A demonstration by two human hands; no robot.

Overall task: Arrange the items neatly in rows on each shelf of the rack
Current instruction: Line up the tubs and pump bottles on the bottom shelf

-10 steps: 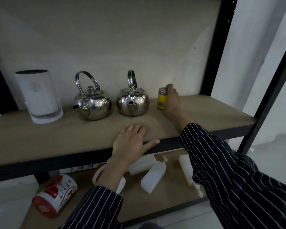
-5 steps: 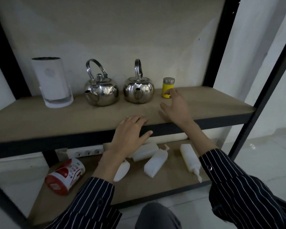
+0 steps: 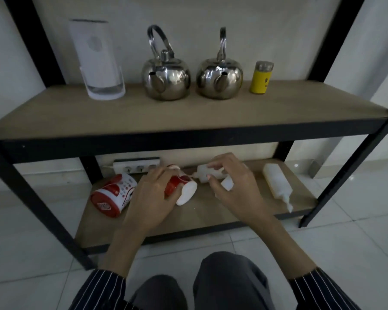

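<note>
Both my hands had dropped from the tidied upper shelf point(image 3: 188, 113) to the lower shelf point(image 3: 211, 217), left hand point(image 3: 152, 198) gripping a toppled red can point(image 3: 180, 186), right hand point(image 3: 233, 189) pinching a white bottle point(image 3: 203, 173) just beside it.

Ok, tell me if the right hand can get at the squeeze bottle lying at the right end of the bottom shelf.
Probably yes. The right hand is down at the bottom shelf, and the squeeze bottle lies just to its right with only bare board between them.
</note>
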